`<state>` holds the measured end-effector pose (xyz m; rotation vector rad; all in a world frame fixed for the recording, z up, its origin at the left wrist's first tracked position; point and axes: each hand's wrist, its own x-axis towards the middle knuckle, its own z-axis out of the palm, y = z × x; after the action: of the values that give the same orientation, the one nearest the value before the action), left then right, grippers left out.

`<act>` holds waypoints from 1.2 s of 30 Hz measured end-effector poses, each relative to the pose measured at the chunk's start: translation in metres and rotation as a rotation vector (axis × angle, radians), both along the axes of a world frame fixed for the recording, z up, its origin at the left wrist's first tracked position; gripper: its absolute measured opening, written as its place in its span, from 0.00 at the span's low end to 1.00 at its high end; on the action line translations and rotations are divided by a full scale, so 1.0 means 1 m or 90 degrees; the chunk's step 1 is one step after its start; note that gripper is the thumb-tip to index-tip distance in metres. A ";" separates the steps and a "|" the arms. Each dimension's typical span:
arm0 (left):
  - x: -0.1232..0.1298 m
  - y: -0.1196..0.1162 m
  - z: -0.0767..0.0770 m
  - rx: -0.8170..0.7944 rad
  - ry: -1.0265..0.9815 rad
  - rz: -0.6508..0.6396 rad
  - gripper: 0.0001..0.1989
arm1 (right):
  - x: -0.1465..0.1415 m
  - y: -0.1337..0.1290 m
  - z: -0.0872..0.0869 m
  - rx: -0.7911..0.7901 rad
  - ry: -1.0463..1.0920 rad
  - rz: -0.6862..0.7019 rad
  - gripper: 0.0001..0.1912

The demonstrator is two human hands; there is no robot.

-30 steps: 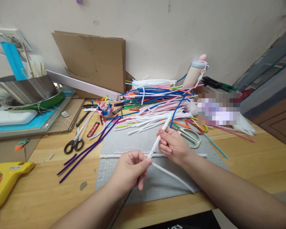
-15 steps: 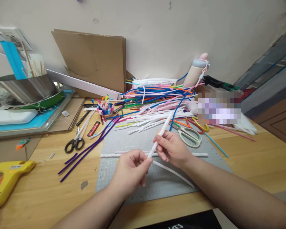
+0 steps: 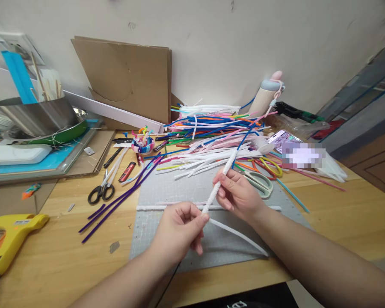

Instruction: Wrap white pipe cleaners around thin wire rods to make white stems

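A white fuzzy stem (image 3: pixel 213 197) slants up and right between my hands, thick and coiled along its lower part. My left hand (image 3: pixel 184 229) pinches its lower end between thumb and finger. Higher up, my right hand (image 3: pixel 235 190) holds the same stem, its fingers closed. A thin white strand (image 3: pixel 240 234) trails from near my left fingertips down to the right. Beneath both hands is a grey cutting mat (image 3: pixel 160 239), where a long white stem (image 3: pixel 150 208) lies across, partly hidden by the hands.
Behind the mat lies a pile of coloured stems (image 3: pixel 211 128). Green-handled scissors (image 3: pixel 259 184) are at the right; black scissors (image 3: pixel 101 192), purple stems (image 3: pixel 115 209) and a yellow glue gun (image 3: pixel 14 231) at the left. A bottle (image 3: pixel 265 96) and phone (image 3: pixel 282 141) stand farther back.
My right hand has moved slightly up and right along the stem, farther from my left hand. More of the coiled part shows between them. The trailing strand has shifted right.
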<state>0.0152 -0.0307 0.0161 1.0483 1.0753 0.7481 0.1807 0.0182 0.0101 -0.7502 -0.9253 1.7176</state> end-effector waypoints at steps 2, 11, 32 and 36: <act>0.000 -0.002 -0.001 0.089 0.093 0.028 0.13 | -0.001 -0.002 -0.001 0.007 -0.012 -0.010 0.11; -0.003 -0.007 -0.009 0.391 0.320 0.051 0.11 | -0.004 -0.004 -0.002 -0.006 -0.029 -0.016 0.11; -0.001 -0.008 0.003 0.110 0.094 0.043 0.12 | -0.008 -0.011 0.001 -0.027 -0.010 -0.008 0.11; -0.001 -0.001 0.001 -0.111 -0.148 -0.013 0.14 | -0.008 -0.010 0.000 -0.027 -0.006 -0.018 0.11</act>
<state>0.0143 -0.0313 0.0167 0.8024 0.9116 0.7272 0.1724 0.0084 0.0105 -0.7961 -0.8828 1.7155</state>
